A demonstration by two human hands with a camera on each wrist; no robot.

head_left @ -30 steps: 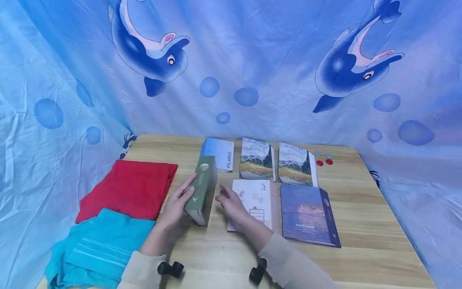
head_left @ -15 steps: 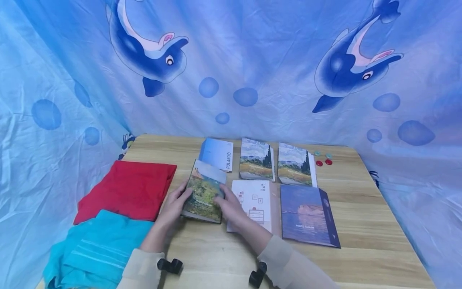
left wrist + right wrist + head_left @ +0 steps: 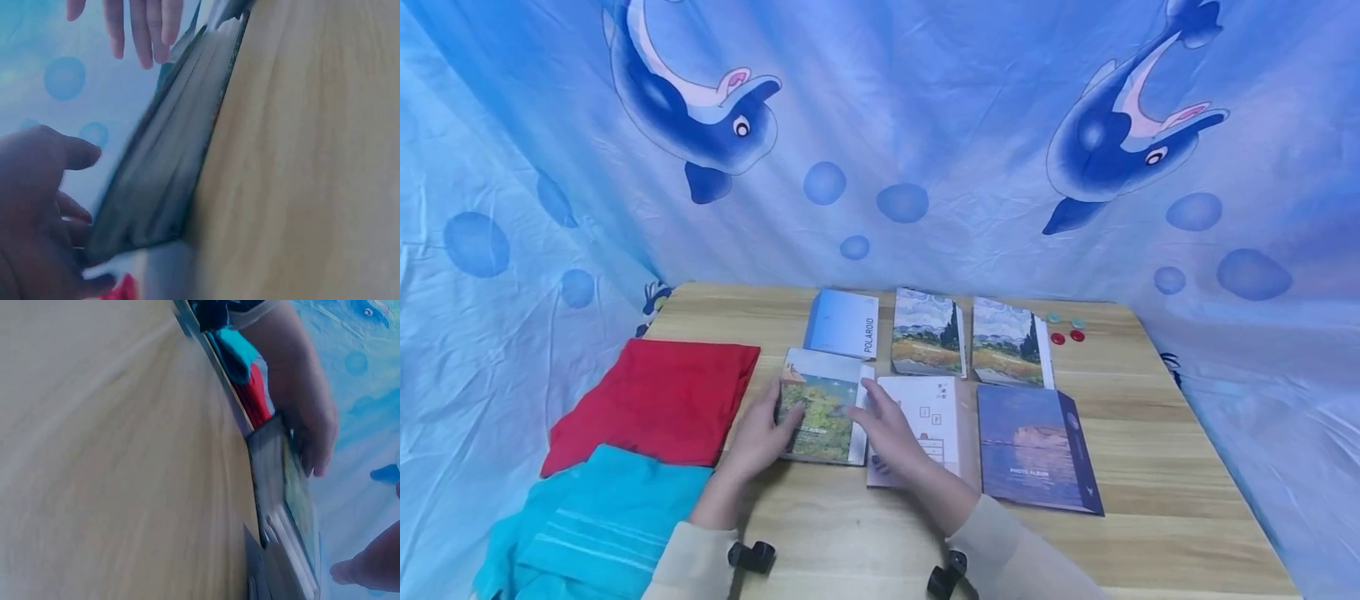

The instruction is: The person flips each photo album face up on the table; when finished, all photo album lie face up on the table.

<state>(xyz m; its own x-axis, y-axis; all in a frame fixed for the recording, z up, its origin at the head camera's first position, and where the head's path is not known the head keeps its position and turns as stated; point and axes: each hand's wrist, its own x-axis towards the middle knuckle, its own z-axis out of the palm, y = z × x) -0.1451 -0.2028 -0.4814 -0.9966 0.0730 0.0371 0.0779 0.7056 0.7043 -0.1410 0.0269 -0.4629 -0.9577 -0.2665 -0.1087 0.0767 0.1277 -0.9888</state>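
A photo album [image 3: 820, 417] with a garden picture on its cover lies flat near the table's middle. My left hand [image 3: 762, 433] is at its left side, the thumb stretched over the cover. In the left wrist view, the fingers of that hand [image 3: 37, 206] lie against the album's edge and the thumb stands off it. Over the album's right edge hovers my right hand [image 3: 887, 429], fingers loosely spread and holding nothing. Beneath the right hand, a white album [image 3: 932, 408] with line drawings is partly covered. The album's page block [image 3: 172, 144] shows in the left wrist view.
Behind lies a blue Polaroid album [image 3: 842, 325], then two landscape-cover albums [image 3: 928, 329]. A purple photo album [image 3: 1026, 450] is at right, with several red and teal discs [image 3: 1067, 329] beyond. Red cloth [image 3: 655, 400] and teal cloth [image 3: 595, 517] occupy the left side.
The garden-cover album, at first on edge with its green spine up, has been turned down flat with its cover up. Both hands held it midway; now their grip is loosened.
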